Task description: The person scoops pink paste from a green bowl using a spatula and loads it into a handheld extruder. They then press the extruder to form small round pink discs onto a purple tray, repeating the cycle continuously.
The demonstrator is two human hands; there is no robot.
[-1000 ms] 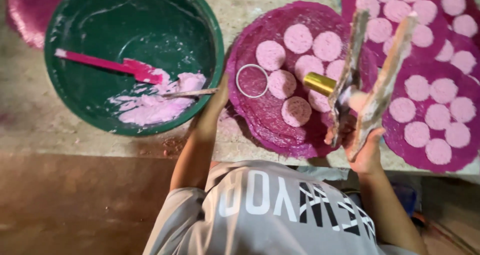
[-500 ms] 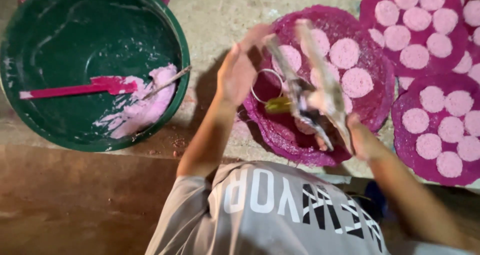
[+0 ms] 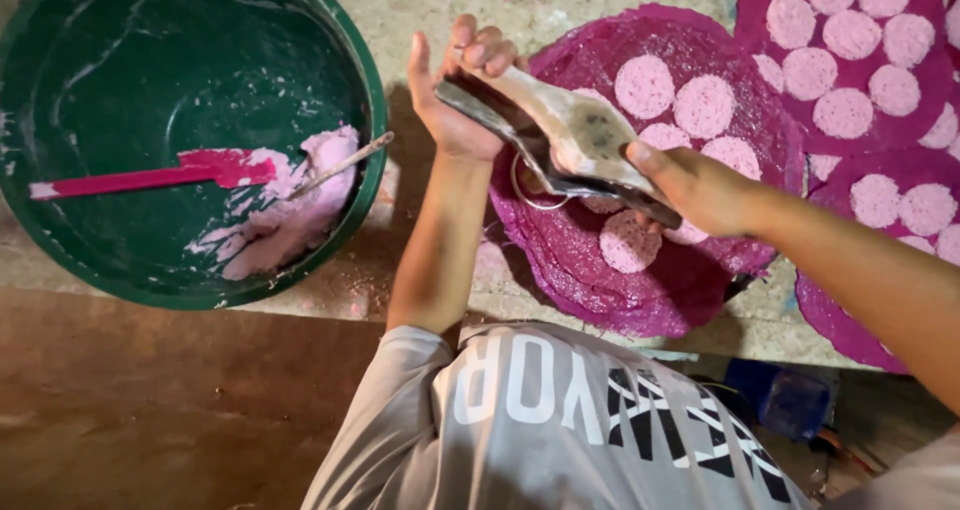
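You've got the big basin (image 3: 190, 135) off to the left, with a spatula (image 3: 150, 175) lying in it, and a clump of dough (image 3: 290, 210) at its right side with a thin stick (image 3: 345, 162) leaning out of it over the rim. Right of the basin sits a round mat (image 3: 640, 280) with dough discs (image 3: 705, 105) on it and a metal ring (image 3: 530, 185) at its left edge. Your left hand (image 3: 455, 95) and right hand (image 3: 700, 185) hold the hinged press (image 3: 560, 140) above that mat. More mats (image 3: 900, 150) with discs lie further right.
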